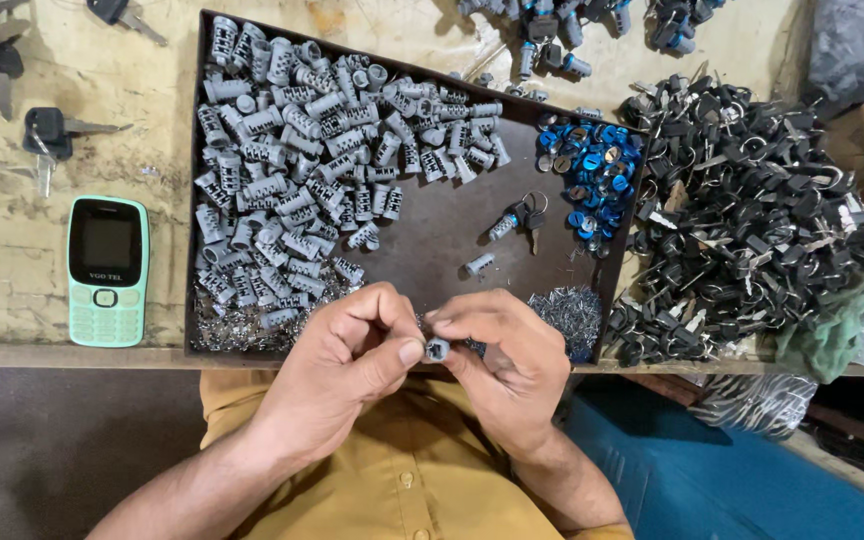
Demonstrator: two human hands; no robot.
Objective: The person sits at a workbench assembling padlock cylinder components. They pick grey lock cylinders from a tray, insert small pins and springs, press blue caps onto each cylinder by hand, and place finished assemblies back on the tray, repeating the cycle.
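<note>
Worn tabletop point(12, 260) carries a dark tray point(432, 240) of grey lock cylinders point(292, 170). At six o'clock of it, left hand point(352, 370) and right hand point(507, 365) meet, fingertips pinched together on one small grey cylinder point(437, 349).

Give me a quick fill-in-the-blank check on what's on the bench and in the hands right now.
1. Both hands, left hand and right hand, pinch one small grey ____ between the fingertips.
2. The grey cylinders lie heaped in a dark metal ____.
3. The round caps at the tray's right edge are ____ in colour.
4. Left of the tray lies a mint-green ____.

Missing words: cylinder; tray; blue; phone
</note>
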